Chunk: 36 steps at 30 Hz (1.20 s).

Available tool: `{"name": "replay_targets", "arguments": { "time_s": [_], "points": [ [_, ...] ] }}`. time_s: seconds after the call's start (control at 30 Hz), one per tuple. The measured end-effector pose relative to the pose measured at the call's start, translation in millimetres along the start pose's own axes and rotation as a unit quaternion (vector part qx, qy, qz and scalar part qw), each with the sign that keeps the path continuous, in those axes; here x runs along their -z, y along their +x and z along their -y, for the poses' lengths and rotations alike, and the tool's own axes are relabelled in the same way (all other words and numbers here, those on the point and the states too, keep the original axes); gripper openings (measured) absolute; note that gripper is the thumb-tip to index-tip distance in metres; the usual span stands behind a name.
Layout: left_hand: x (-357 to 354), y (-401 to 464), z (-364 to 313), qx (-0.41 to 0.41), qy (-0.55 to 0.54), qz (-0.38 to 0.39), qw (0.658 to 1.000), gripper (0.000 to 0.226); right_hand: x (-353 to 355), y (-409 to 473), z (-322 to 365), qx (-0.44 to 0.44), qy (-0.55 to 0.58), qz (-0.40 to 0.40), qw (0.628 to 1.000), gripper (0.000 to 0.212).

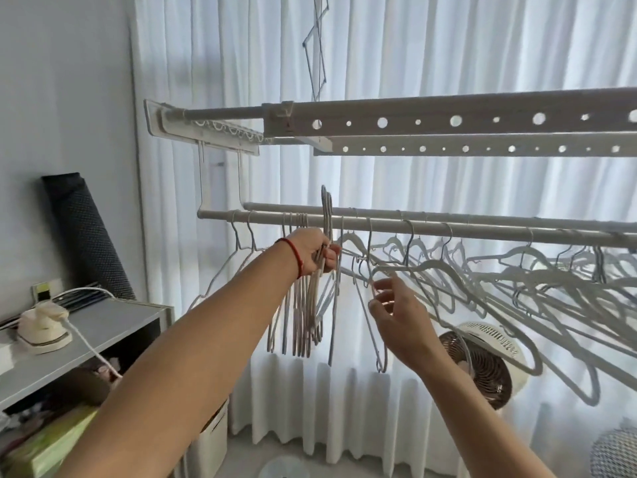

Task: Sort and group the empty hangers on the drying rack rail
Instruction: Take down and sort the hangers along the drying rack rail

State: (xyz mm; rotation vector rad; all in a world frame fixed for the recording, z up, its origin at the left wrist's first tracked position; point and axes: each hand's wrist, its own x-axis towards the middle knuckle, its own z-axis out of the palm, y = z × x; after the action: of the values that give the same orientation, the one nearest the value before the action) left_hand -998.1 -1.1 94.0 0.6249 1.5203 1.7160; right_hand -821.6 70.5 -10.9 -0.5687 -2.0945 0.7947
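**Hangers gathered in one fist while the other hand reaches for the next**

White pleated curtains (413,56) fill the background, lit from behind, so everything in front reads as pale outline. Across them runs the ceiling-hung drying rack (448,122), its perforated upper bars above and its round lower rail (448,229) below, where the hangers hook on. To the right, a long loose run of grey notched hangers (517,281) hangs from that rail, tilted and overlapping, evidently still unsorted. At the left end two thin wire hangers (241,243) hang apart from the rest.

A grey shelf unit (103,326) stands at the left with a small cream travel iron (43,327) on top, its cord trailing down. A round fan (482,363) sits low behind the right arm.

The left hand (315,251), a red cord at its wrist, is curled tightly round the necks of a bundle of thin hangers (303,322), whose hooks stick up past the rail; gripping them at the necks keeps them stacked flat as one group. The right hand (396,312) is half open, fingers loosely bent, its fingertips touching the wire of a single thin hanger (370,326) hanging just beside the bundle. Whether it truly pinches that wire cannot be told; it looks poised to pass it over.
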Motion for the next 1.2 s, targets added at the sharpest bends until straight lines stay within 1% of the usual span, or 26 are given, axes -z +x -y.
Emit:
{"name": "replay_targets", "arguments": {
  "time_s": [0.07,0.13,0.23,0.3,0.37,0.43,0.53,0.6,0.63,0.67,0.7,0.73,0.77,0.8,0.83,0.87,0.93,0.97,1.0,1.07,1.1,1.2],
  "points": [
    [-1.5,16.9,0.6,0.006,-0.003,-0.006,1.0,0.029,1.6,0.3,-5.0,0.0,-0.006,0.008,1.0,0.032],
    [3.0,32.6,7.3,0.018,-0.011,0.005,1.0,0.028,2.3,0.6,-11.0,0.008,-0.021,0.013,1.0,0.032],
    [16.9,46.1,24.7,0.053,-0.019,0.047,0.997,0.022,4.2,3.5,-17.2,0.016,-0.057,0.018,0.998,0.032],
    [28.3,49.5,36.1,0.053,-0.028,0.083,0.995,0.02,5.1,6.1,-18.9,0.016,-0.081,0.018,0.996,0.031],
    [38.5,52.8,42.4,0.038,-0.029,0.098,0.994,0.021,3.7,9.5,-19.9,0.018,-0.098,0.005,0.995,0.029],
    [45.2,55.3,43.9,0.016,-0.015,0.085,0.996,0.017,1.3,12.3,-21.2,0.024,-0.115,-0.011,0.993,0.028],
    [48.9,52.9,44.4,-0.016,0.04,0.042,0.998,0.012,-4.4,13.3,-23.3,0.022,-0.141,-0.037,0.989,0.03],
    [50.2,48.9,46.9,-0.042,0.098,0.012,0.994,0.011,-6.9,13.3,-24.9,0.016,-0.183,-0.072,0.98,0.031],
    [50.5,46.9,48.7,-0.071,0.149,-0.007,0.986,0.009,-6.0,13.8,-26.0,0.013,-0.211,-0.098,0.973,0.032],
    [50.3,44.2,50.4,-0.111,0.225,-0.03,0.967,0.01,-3.7,14.9,-26.9,0.006,-0.239,-0.118,0.964,0.035],
    [50.1,40.9,50.8,-0.154,0.323,-0.053,0.932,0.011,-0.7,17.2,-28.0,-0.008,-0.267,-0.126,0.955,0.039],
    [48.8,35.1,50.0,-0.189,0.43,-0.076,0.88,0.01,2.6,20.2,-29.6,-0.032,-0.296,-0.123,0.947,0.045],
    [45.6,28.5,50.0,-0.218,0.524,-0.102,0.817,0.013,5.8,23.1,-30.9,-0.06,-0.323,-0.114,0.938,0.051],
    [41.4,22.5,51.1,-0.245,0.587,-0.133,0.76,0.022,7.5,25.7,-32.1,-0.09,-0.345,-0.099,0.929,0.055],
    [36.9,17.3,53.3,-0.274,0.619,-0.159,0.718,0.029,7.9,28.3,-32.6,-0.115,-0.363,-0.082,0.921,0.056],
    [30.9,10.3,55.8,-0.305,0.629,-0.177,0.693,0.032,6.7,29.5,-32.8,-0.13,-0.38,-0.061,0.914,0.055],
    [17.8,-2.0,62.2,-0.363,0.626,-0.182,0.666,0.035,0.6,31.8,-31.6,-0.136,-0.399,-0.021,0.906,0.044],
    [10.7,-5.9,65.7,-0.386,0.619,-0.174,0.662,0.036,-4.0,33.3,-30.9,-0.133,-0.382,-0.011,0.915,0.036],
    [2.7,-9.1,69.2,-0.402,0.61,-0.159,0.664,0.036,-8.9,33.8,-29.5,-0.129,-0.343,-0.005,0.93,0.031],
    [-14.5,-12.2,74.8,-0.427,0.59,-0.119,0.675,0.033,-19.7,35.1,-24.6,-0.103,-0.249,0.008,0.963,0.031],
    [-23.1,-12.4,76.9,-0.438,0.58,-0.097,0.68,0.031,-25.1,36.0,-22.1,-0.082,-0.216,0.012,0.973,0.029],
    [-45.6,-8.7,77.0,-0.444,0.572,-0.052,0.688,0.029,-32.1,35.7,-15.0,-0.029,-0.181,0.042,0.982,0.02]
  ]
}}
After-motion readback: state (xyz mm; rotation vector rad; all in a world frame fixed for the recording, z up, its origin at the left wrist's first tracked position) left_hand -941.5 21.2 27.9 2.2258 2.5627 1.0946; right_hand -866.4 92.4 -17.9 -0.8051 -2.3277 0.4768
